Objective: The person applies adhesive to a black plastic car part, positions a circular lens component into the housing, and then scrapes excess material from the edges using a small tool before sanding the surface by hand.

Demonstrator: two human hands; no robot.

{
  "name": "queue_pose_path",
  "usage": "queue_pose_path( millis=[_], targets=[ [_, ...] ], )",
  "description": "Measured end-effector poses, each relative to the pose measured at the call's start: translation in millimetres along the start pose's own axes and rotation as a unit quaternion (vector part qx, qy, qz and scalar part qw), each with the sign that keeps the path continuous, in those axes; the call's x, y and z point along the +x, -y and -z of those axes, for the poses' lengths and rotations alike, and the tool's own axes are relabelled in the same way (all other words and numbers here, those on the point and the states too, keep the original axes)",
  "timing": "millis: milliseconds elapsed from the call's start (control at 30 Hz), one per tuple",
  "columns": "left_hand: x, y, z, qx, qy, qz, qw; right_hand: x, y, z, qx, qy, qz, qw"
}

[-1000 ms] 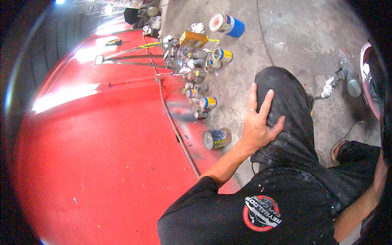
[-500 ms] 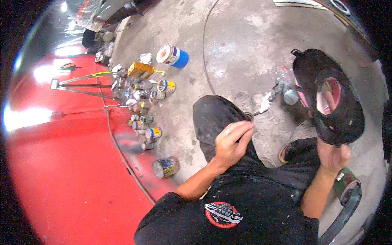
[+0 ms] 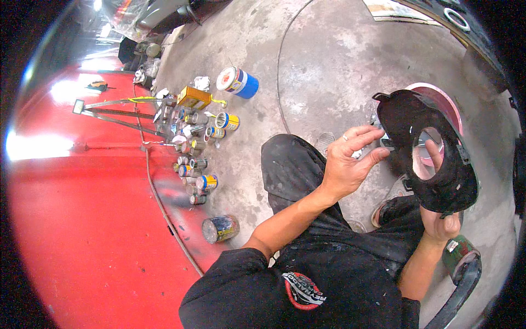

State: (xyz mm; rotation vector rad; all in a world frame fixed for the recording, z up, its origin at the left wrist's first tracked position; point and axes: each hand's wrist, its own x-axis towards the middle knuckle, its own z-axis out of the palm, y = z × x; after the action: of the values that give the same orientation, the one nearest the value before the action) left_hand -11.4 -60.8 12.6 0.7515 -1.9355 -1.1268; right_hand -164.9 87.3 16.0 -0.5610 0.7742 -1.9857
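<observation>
My right hand grips the lower end of a black plastic shell, a hollow car part with a rounded opening and a pink outer face. A finger shows through that opening; the rest of the grip is hidden behind the shell. Close to the shell's left edge, my left hand is raised with thumb and fingers apart. Nothing can be seen between them, and a small gap separates the fingertips from the shell.
Paint cans stand in a cluster at left beside a red panel. A blue-and-white can stands farther off. A dark can sits near my left elbow. A hose crosses the concrete floor. A green can is at lower right.
My left hand has moved up and right from above my knee to the shell, its fingers spreading. The shell has tilted and shifted slightly left, showing more of its pink face.
</observation>
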Motion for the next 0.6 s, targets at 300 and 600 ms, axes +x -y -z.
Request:
queue_pose_path(
  millis=[300, 600],
  targets=[
    [-2, -3, -7, 0.088, -0.047, -0.056, 0.993, -8, -4, 20, 0.030, 0.002, -0.013, 0.999],
    [-8, 10, -3, -0.004, -0.094, 0.010, 0.995, -10, -5, 22, 0.055, -0.013, -0.026, 0.998]
  ],
)
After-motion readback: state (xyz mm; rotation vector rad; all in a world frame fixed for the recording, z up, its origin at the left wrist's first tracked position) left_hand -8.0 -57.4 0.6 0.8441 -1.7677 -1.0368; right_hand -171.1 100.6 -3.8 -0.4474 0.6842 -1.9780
